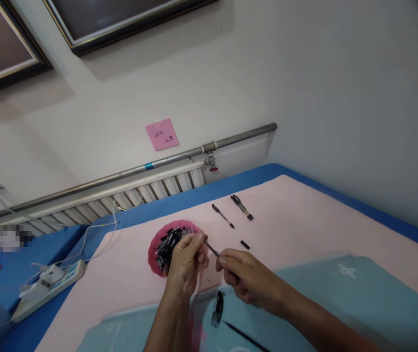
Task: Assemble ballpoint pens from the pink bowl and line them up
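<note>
My left hand (pixel 186 259) and my right hand (pixel 243 278) meet over the pink table cover, each pinching an end of a thin pen part (pixel 212 249) held between them. Just behind my left hand sits a pink bowl (pixel 152 254) full of several small black pen pieces. Below my hands a clear pen barrel (pixel 217 308) and a thin black refill (pixel 243 335) lie on a pale blue sheet. Two assembled black pens (pixel 222 216) (pixel 242 207) and a small black cap (pixel 244 244) lie farther back.
A white power strip (pixel 47 288) with cables rests on the blue cloth at left. A radiator and metal pipe (pixel 179 156) run along the wall behind the table. A pink sticky note (pixel 161 134) is on the wall.
</note>
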The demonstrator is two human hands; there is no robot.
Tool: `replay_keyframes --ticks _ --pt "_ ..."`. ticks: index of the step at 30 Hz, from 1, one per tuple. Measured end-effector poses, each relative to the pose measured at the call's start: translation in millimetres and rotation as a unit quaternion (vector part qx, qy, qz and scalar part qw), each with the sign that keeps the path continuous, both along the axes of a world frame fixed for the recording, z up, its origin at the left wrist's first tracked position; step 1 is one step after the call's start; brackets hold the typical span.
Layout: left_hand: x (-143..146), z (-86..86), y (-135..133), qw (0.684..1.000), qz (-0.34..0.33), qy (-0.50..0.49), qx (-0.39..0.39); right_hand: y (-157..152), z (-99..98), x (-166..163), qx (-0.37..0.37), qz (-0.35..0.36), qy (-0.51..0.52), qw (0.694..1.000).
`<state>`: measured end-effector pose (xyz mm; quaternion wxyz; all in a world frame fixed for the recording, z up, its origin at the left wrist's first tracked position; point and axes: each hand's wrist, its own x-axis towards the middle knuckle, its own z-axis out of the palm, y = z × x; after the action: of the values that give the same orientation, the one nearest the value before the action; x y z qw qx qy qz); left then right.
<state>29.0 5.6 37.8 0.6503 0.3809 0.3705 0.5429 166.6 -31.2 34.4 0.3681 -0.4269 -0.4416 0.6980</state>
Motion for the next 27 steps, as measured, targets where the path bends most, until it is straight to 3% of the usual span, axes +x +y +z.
replay_keyframes --ticks 5,9,15,19,24,27 --pt "-11 -5.5 8 0.997 0.071 0.012 -0.01 3 -10.8 -1 0.011 0.005 -0.057 0.998" --pt "-32 -11.0 17 0.984 0.133 0.12 -0.003 8 -15.3 4 0.008 0.017 -0.088 0.996" --pt "-37 -25.2 18 0.987 0.093 0.13 -0.02 9 -12.1 3 -0.011 0.011 -0.087 0.996" --pt "-30 -28.3 14 0.986 0.079 0.148 0.005 10 -10.8 3 -0.035 -0.003 -0.061 0.998" --pt "-18 -35.4 10 0.966 0.04 0.247 0.059 13 -11.0 5 -0.045 -0.008 -0.06 0.997" --pt "-15 -40.5 9 0.969 0.023 0.239 0.053 14 -10.7 6 -0.05 -0.01 -0.058 0.997"
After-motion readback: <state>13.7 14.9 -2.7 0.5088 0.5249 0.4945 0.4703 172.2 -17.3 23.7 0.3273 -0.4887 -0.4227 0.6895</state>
